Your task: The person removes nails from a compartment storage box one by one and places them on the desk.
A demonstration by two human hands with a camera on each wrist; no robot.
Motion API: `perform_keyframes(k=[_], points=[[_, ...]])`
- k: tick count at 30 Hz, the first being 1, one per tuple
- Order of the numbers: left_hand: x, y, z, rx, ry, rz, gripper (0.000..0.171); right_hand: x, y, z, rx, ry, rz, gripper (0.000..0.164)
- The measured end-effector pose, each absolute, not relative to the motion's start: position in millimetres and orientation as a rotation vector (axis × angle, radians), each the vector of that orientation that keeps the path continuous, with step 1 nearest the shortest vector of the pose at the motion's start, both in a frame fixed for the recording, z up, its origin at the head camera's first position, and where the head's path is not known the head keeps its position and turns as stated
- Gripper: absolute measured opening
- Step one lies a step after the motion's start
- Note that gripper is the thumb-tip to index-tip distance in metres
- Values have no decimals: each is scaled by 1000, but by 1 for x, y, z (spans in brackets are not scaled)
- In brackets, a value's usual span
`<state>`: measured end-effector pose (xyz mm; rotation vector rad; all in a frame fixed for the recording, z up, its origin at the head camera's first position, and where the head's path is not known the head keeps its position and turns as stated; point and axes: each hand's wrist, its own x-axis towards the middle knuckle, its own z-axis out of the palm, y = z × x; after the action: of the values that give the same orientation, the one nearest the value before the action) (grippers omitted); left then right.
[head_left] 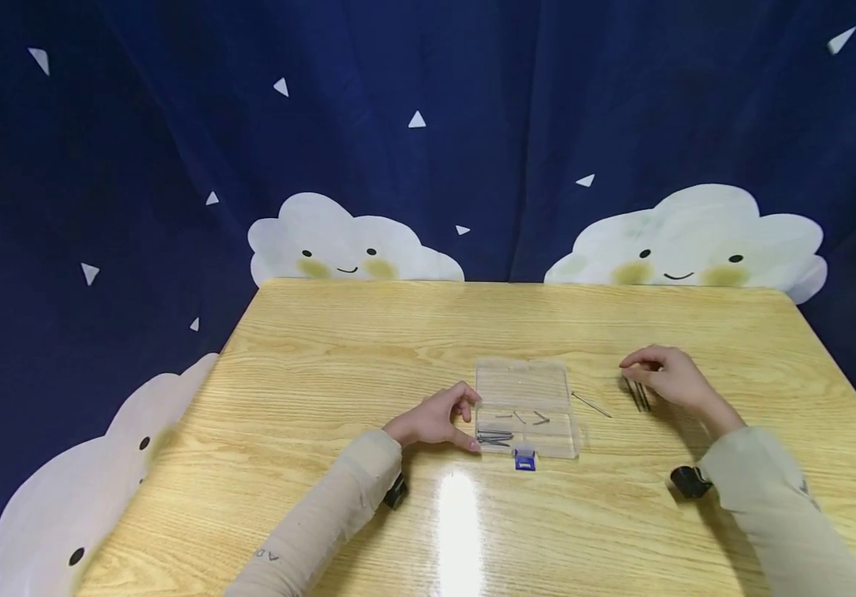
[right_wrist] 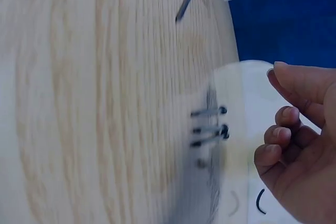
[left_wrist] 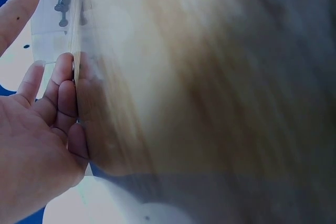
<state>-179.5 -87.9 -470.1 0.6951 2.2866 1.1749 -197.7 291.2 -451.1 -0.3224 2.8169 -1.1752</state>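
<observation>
Left hand (head_left: pixel 434 417), spread, at left edge of opened clear plastic case (head_left: pixel 564 441) containing nails (head_left: pixel 495 434); right hand (head_left: pixel 670 380), loosely curved, visibly empty, near loose nails (head_left: pixel 639 395). Right-wrist view separates hand from nails, overlapping in head view; left-wrist view crops case, wooden tabletop (head_left: pixel 323 356) blurred.

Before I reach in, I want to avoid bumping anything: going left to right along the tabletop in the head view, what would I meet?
Left hand, open clear box, single loose nail, right hand.
</observation>
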Motion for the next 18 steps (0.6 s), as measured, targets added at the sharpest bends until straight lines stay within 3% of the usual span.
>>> perform_keyframes(k=[18], points=[[-178, -88, -469, 728, 2291, 1182, 61, -184, 246, -459, -668, 2879, -1290, 10]])
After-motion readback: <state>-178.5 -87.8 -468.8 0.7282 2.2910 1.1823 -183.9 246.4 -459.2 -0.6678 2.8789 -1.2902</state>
